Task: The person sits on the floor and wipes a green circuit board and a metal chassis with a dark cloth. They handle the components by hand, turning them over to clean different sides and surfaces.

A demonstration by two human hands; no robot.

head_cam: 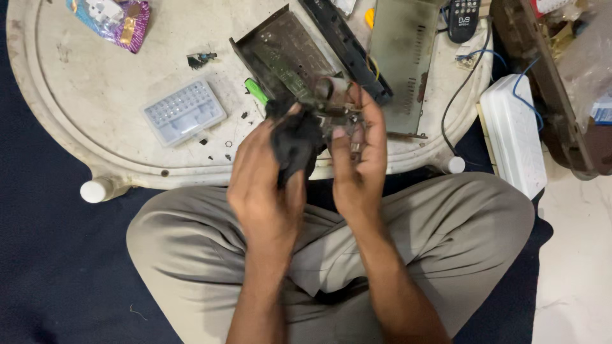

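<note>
A black cloth (pixel 294 143) is bunched in the left hand (pixel 264 185), fingers curled tight round it. A small dirty metal part (pixel 338 102) is pinched in the right hand (pixel 360 162) between thumb and fingertips; its exact shape cannot be told. Cloth is pressed against the part, both held above the table's (pixel 76 127) near edge, over the lap.

Judged status: wiping of the part is under way, not finished, since grime is still visible on it.

Done, as far as shown: the device is already opened. Its chassis with a green board (pixel 284 60) lies exposed at the table's middle, a black front strip (pixel 344 48) is off and laid just beside it, and the grey cover (pixel 401 64) is set flat toward the right edge. A few tiny loose bits lie scattered near the front edge.

Left, by judgement: the rest of the cleaning, then refitting of strip and cover; nothing is seen reassembled.

A green-handled screwdriver (pixel 256 91) lies just behind the cloth. A clear bit case (pixel 183 111) lies left of centre, shut. A remote (pixel 463 19) is at the far right edge. A white box (pixel 513 140) stands off the table, right side.
</note>
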